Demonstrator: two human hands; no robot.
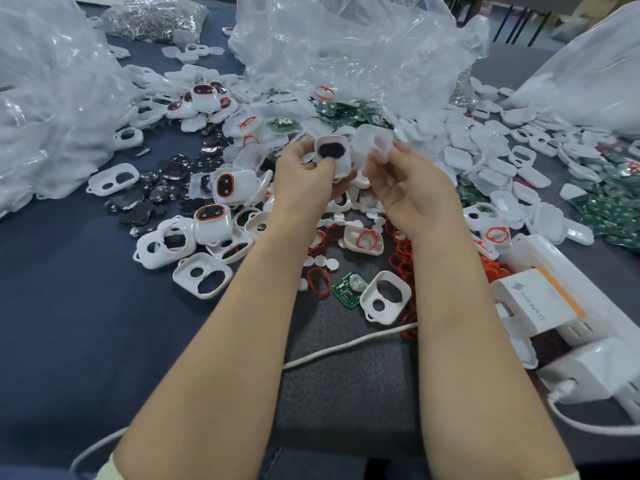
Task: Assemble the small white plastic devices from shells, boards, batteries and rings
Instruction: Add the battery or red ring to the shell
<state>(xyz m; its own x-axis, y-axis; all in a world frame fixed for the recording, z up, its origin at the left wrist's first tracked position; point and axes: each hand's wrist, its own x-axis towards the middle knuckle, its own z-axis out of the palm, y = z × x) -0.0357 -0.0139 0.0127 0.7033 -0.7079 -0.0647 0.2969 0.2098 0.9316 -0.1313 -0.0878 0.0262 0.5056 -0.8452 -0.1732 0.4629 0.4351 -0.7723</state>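
White shell [331,154], rounded rectangle, dark oval window filled at its far end, the rest glossy white. It is held above the middle of the parts pile, between both hands. Face is turned up toward the camera. Long axis runs roughly away from the person, dark-window end farthest.

Left hand [306,180] grasps the shell: fingers curled under and round its left edge, thumb pressing on the near half of the face.

Right hand [414,194] pinches a translucent cover [374,142] by its lower right edge with thumb and fingertips. The cover sits just beside the shell on its right; can't tell if they touch.

Around them on the dark table [69,306]:
- assembled units [211,221] and empty front shells to the left
- black discs [162,181] farther left
- green boards [349,112] beyond the hands
- red rings [401,261] under the right forearm
- crumpled plastic bags [346,39] at the back
- white power strip [540,306] at right
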